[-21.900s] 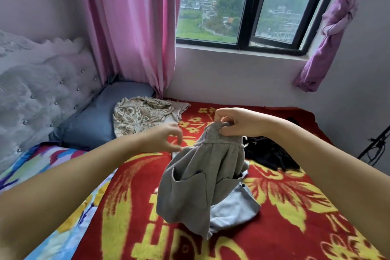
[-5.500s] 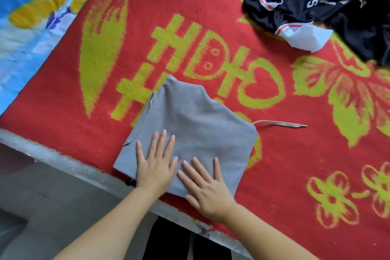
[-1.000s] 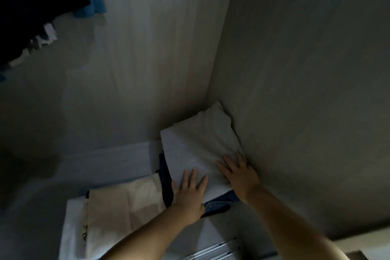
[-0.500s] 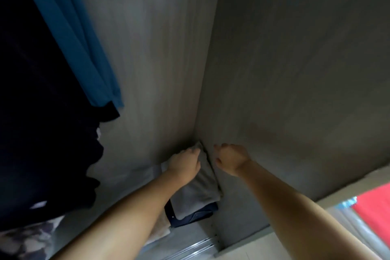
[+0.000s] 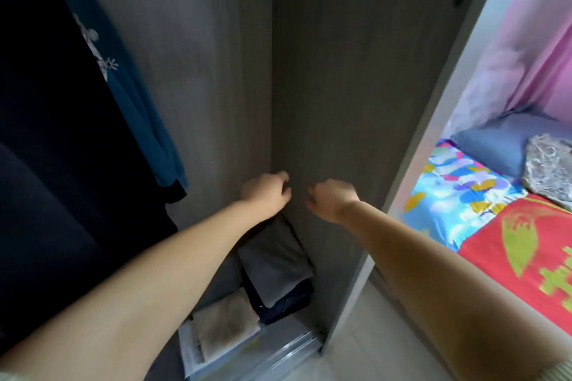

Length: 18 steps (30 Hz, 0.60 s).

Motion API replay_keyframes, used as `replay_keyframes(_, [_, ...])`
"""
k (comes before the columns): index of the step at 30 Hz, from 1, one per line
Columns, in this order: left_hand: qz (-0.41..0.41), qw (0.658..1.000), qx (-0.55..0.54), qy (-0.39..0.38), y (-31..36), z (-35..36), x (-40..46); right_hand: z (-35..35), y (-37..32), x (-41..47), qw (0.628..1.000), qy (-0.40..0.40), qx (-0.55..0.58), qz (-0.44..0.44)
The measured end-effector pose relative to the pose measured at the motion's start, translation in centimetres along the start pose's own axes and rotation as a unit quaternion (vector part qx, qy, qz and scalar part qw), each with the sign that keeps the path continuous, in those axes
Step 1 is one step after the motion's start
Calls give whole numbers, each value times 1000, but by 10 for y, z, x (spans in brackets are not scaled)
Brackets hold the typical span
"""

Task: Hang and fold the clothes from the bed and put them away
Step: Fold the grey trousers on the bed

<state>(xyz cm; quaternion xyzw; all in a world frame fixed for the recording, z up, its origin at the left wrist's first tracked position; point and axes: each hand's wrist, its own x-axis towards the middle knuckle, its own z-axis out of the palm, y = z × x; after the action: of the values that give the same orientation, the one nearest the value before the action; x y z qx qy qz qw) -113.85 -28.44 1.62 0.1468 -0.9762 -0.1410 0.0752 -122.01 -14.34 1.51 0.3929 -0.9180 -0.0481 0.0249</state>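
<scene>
Left hand (image 5: 266,195) and right hand (image 5: 332,198) hang loosely curled, holding nothing, above folded grey garment (image 5: 275,260). Garment tops a stack in wardrobe's (image 5: 340,71) back-right corner.

We look into a dim wardrobe (image 5: 356,77) of grey wood-grain panels, its back and side walls meeting in a corner ahead of us. A metal sliding-door track (image 5: 297,346) runs along its base, with pale floor (image 5: 365,318) beside it. To our right the room is bright: pink curtains (image 5: 538,49) hang above a bed (image 5: 464,189) with a colourful patterned sheet, a red-and-yellow blanket (image 5: 526,244) and a blue-grey pillow (image 5: 495,145).
</scene>
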Motion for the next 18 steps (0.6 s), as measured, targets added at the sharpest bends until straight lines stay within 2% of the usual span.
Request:
replay_keyframes(5, [57,998,18,2,50,-1,-39,-3,16,-69,999,21,22,18])
replay_keyframes(10, [123,992,19,-10,115,8,-72,-5,66,-149,998,32,9,61])
replay_keyframes(14, [169,985,18,-14,196,17,-92,-10,127,-234,990,31,33,134])
replay_keyframes(18, [234,971,9,-38,306,44,-134,-6,196,-347,979,11,1,202])
